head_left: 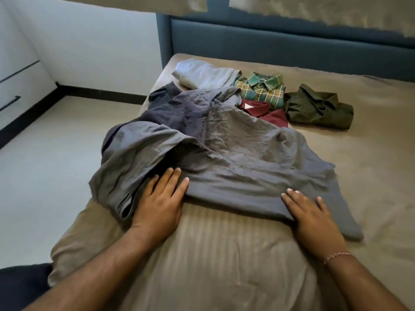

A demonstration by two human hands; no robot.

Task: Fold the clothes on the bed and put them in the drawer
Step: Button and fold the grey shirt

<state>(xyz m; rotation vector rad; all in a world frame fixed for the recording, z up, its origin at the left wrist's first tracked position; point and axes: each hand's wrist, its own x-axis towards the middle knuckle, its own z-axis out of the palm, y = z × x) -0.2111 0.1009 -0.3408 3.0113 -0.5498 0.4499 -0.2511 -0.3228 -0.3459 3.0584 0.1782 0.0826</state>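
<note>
A wrinkled grey shirt [235,153] lies spread across the near half of the bed [370,164]. My left hand [160,204] rests flat on its lower hem near the left sleeve, fingers apart. Flat on the hem's right side lies my right hand [311,215], holding nothing. Beyond the grey shirt sit a dark navy garment [164,95], a maroon shirt [267,113], a green plaid shirt [262,88], an olive shirt [318,106] and a folded light grey garment [204,75]. White drawers [15,86] with dark handles stand at the far left.
A blue padded headboard [280,43] closes the far end of the bed. Pale floor [45,164] runs along the bed's left side to the drawer unit and wall. The bed's right half shows bare brown sheet.
</note>
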